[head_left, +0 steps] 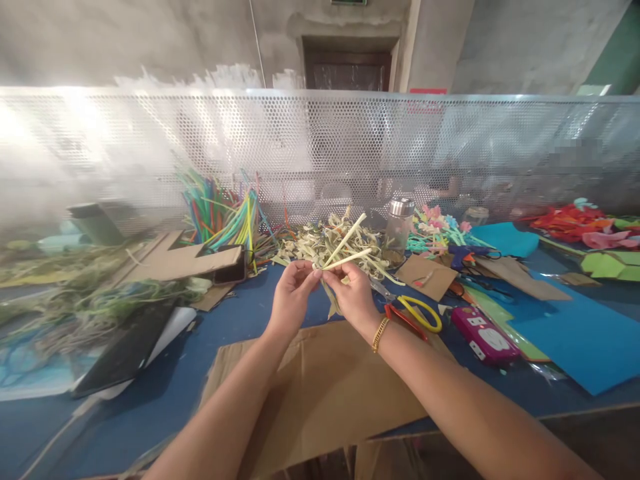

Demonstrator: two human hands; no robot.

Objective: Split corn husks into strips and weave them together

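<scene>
Pale green-yellow strips (346, 241) rise in a V from between my fingertips, with a leafy end hanging below. My left hand (294, 293) pinches their lower joint from the left, fingers closed. From the right, my right hand (353, 293) pinches the same strips, its fingertips almost touching the left ones. Both hands are above the front of a pile of dried pale strips (320, 240) and the back edge of a brown cardboard sheet (340, 387). Scissors with yellow and red handles (423, 313) lie just right of my right hand.
Colourful stems (225, 217) stand at the back left, near cut cardboard (170, 263). A glass bottle (399, 230) stands behind the hands. On the right are a purple power strip (484, 335), blue sheets (585, 340) and red pieces (570, 223). A perforated metal screen (280, 140) borders the table.
</scene>
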